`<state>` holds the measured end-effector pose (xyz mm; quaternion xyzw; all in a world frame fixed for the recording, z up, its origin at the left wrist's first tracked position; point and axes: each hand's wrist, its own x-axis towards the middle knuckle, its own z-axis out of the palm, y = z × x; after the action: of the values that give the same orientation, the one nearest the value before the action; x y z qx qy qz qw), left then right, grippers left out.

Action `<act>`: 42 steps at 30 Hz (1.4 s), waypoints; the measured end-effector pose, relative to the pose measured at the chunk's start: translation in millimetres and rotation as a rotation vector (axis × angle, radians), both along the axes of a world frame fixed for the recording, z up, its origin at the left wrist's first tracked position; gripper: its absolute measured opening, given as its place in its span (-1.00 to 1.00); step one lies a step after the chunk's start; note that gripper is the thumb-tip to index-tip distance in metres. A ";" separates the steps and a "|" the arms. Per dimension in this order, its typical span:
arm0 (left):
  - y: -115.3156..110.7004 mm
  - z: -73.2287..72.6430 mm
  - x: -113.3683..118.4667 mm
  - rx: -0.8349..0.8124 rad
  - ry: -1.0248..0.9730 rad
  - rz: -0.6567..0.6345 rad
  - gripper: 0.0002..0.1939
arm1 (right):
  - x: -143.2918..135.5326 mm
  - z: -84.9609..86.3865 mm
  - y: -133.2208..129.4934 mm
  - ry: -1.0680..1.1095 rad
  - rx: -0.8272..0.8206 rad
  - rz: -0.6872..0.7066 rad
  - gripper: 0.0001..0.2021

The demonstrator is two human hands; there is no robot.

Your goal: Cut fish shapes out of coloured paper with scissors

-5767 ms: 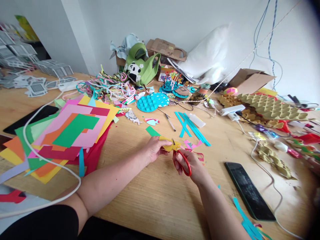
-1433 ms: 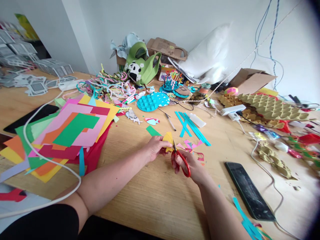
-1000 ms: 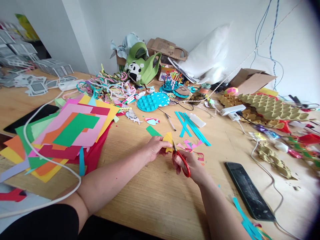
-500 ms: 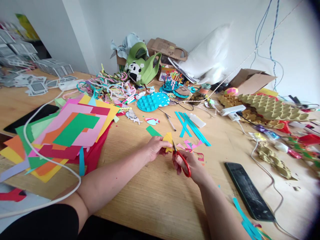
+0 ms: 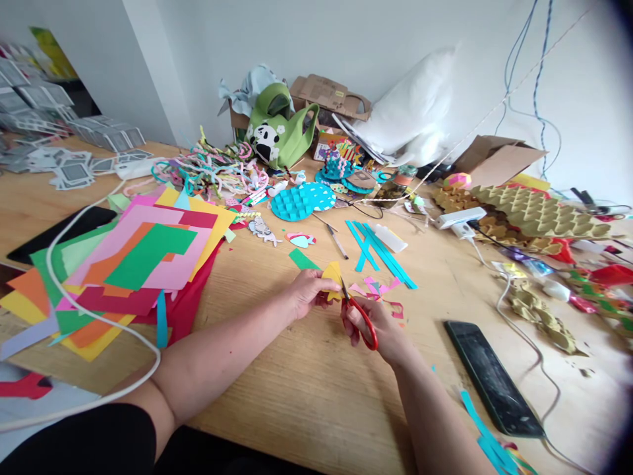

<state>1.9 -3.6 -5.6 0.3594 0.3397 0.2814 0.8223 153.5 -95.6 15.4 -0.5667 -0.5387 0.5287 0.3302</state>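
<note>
A small yellow paper piece [image 5: 334, 272], curved on one side, is pinched between the thumb and fingers of my left hand [image 5: 309, 292]. My right hand [image 5: 374, 324] grips red-handled scissors [image 5: 370, 327], their blades against the right edge of the yellow paper. A green paper strip [image 5: 302, 258] lies just beyond my left hand. Pink paper scraps [image 5: 374, 288] are scattered behind the scissors. Farther back lie blue paper strips [image 5: 383, 254], a pen [image 5: 337, 241] and a small fish-like paper cutout [image 5: 300, 240].
Coloured paper sheets [image 5: 148, 257] are piled at the left, crossed by a white cable [image 5: 49, 264]. A phone [image 5: 489, 376] lies at the right. Egg-carton pieces [image 5: 539, 211], a green panda bag [image 5: 281, 132] and a blue dotted disc [image 5: 301, 200] stand along the back.
</note>
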 end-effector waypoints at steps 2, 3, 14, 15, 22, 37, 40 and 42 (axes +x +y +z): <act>0.0 -0.3 0.3 -0.004 0.000 0.002 -0.79 | -0.2 0.1 -0.1 0.005 -0.005 -0.010 -0.50; 0.1 -0.5 0.5 -0.005 0.000 0.003 -0.79 | -0.4 0.3 -0.1 0.005 -0.007 -0.015 -0.49; -0.3 -1.0 0.4 0.024 0.015 0.020 -0.77 | -1.5 1.3 0.7 -0.012 0.007 -0.030 -0.47; -0.5 -0.9 0.2 0.037 0.019 0.024 -0.78 | -1.2 1.3 0.5 -0.014 0.006 -0.030 -0.48; -0.2 -1.6 -1.3 0.089 0.034 -0.006 -0.77 | -0.6 0.1 0.1 -0.005 -0.021 -0.032 -0.52; 0.7 -0.7 -1.3 0.074 0.039 0.000 -0.77 | -0.4 -1.4 1.3 -0.012 -0.034 -0.055 -0.50; 0.7 0.8 -1.5 0.076 0.059 0.011 -0.79 | 0.2 -1.4 1.3 -0.013 -0.040 -0.057 -0.50; 0.6 1.1 -1.5 0.083 0.072 0.027 -0.79 | 0.2 -0.8 1.3 -0.018 -0.044 -0.058 -0.50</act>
<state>0.4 -3.1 -4.5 0.3985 0.3620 0.2930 0.7901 153.7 -94.3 14.5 -0.5940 -0.5132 0.5256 0.3279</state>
